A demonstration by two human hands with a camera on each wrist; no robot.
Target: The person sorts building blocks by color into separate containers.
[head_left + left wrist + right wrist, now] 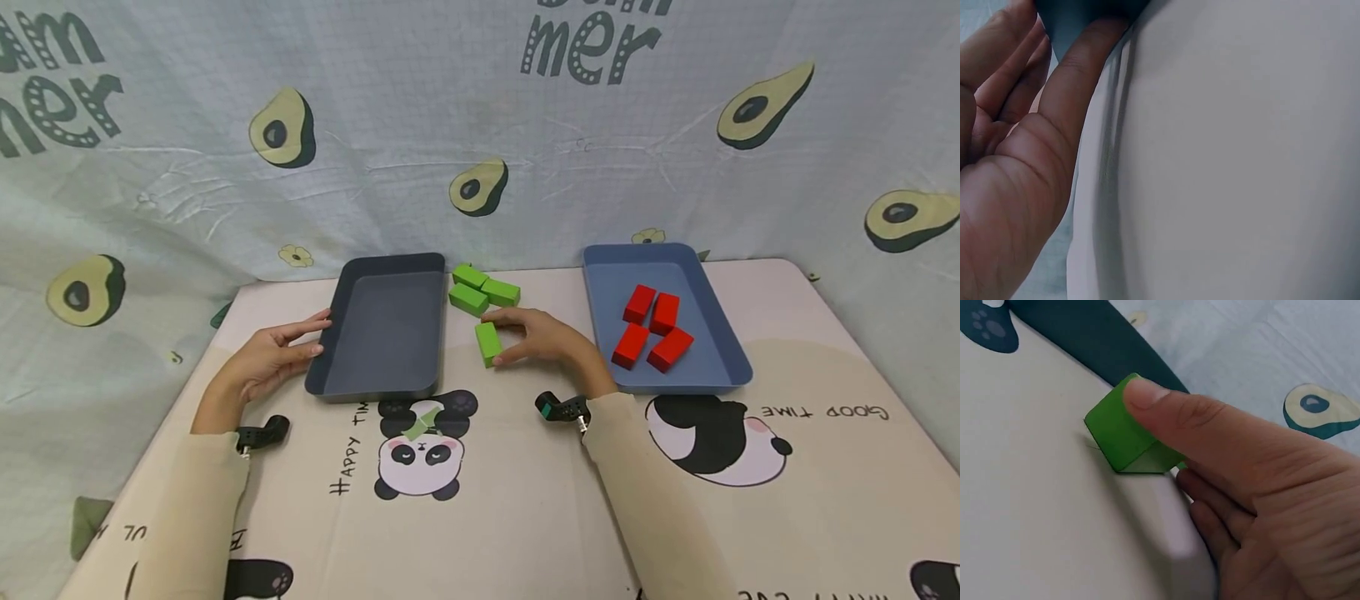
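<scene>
A green block is pinched between the thumb and fingers of my right hand, close over the table between two trays. In the right wrist view the thumb lies across one end of this block. My left hand touches the left side of the dark grey tray with fairly straight fingers and thumb. The left wrist view shows the thumb against the tray's outer wall. Several more green blocks lie together behind the right hand, just right of the grey tray.
A blue tray stands at the right, holding several red blocks. Behind the table hangs a cloth printed with avocados. Pandas are printed on the table cover. A small black device sits at each wrist.
</scene>
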